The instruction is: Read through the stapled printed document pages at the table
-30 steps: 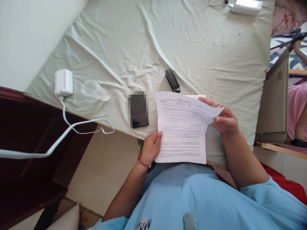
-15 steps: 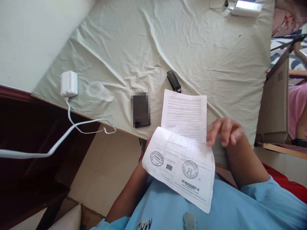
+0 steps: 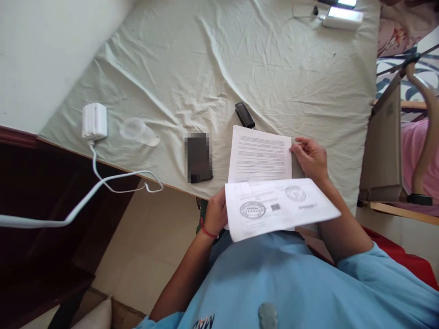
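My left hand is closed on the left edge of a stamped sheet, with some fingertips hidden behind the paper. This sheet is folded over toward me and bears two round stamps and a small dark square. Beneath and beyond it lies a printed page full of small text, on the table. At that page's right edge is my right hand, thumb tip touching the edge and fingers loosely bent and apart. A black stapler rests just beyond the page's top edge.
Left of the papers lies a dark phone-shaped thing, pixelated. Farther left are a clear plastic lid-like piece and a white adapter with a white cable. A white box-shaped device lies at the far right. A chair stands at right.
My right hand has moved forward from the stamped sheet to the printed page's right edge. The stamped sheet's lower part has lifted and swung right, and my left hand has come into view.
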The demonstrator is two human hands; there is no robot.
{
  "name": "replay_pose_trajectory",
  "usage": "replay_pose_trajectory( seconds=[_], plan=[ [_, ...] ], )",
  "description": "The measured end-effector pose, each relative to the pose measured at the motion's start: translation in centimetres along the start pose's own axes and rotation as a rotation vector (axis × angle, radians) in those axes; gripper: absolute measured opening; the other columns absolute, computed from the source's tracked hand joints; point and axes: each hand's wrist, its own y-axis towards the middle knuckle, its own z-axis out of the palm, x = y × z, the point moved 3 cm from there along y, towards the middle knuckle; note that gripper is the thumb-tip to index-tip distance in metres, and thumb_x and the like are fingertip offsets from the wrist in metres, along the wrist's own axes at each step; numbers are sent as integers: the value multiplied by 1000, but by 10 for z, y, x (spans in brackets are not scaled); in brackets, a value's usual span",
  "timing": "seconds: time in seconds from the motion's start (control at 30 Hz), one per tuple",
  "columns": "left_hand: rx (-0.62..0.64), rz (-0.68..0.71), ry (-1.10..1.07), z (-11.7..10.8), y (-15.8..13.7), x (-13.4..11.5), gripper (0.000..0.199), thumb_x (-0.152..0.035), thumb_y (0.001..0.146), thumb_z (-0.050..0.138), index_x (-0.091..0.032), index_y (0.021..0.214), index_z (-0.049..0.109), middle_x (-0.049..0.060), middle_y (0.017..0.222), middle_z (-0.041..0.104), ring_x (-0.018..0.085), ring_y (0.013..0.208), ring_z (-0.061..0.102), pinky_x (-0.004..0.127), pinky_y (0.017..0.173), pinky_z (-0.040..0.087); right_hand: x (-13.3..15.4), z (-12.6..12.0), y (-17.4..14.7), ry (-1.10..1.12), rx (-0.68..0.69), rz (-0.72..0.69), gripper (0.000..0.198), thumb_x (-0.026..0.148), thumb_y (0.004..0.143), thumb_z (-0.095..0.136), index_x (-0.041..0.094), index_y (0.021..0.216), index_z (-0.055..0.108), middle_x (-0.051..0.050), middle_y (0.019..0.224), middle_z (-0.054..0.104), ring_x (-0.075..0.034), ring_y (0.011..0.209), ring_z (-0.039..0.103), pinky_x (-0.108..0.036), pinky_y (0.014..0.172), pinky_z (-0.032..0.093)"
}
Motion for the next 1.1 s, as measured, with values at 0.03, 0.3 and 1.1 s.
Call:
replay_pose_trajectory(
  seconds=[0.03,0.3,1.1],
  plan=[
    [12,6,-3,-1,0,-2,27,-31,99,55,-22,73,57,1,66,63,17,63,58,28,61,47,-1,1,0,-23,25,-13,36,46,82,82,21,106,75,0,83,75,-13,66,64,-26,60,52],
    [25,-1,16,-1,-7,-8,39,-48,109,41,-23,87,61,3,74,70,19,68,64,30,66,47,-6,-1,0,-65,-52,-109,50,48,74,85,27,118,71,-2,112,79,-23,96,75,-39,88,61],
    [-28,-2,45,1,-7,-8,40,-46,108,43,-23,76,49,-1,64,58,15,59,53,27,59,37,8,5,-7,200,-44,-39,41,56,74,88,25,80,61,5,68,57,-13,62,54,-27,59,45]
  ],
)
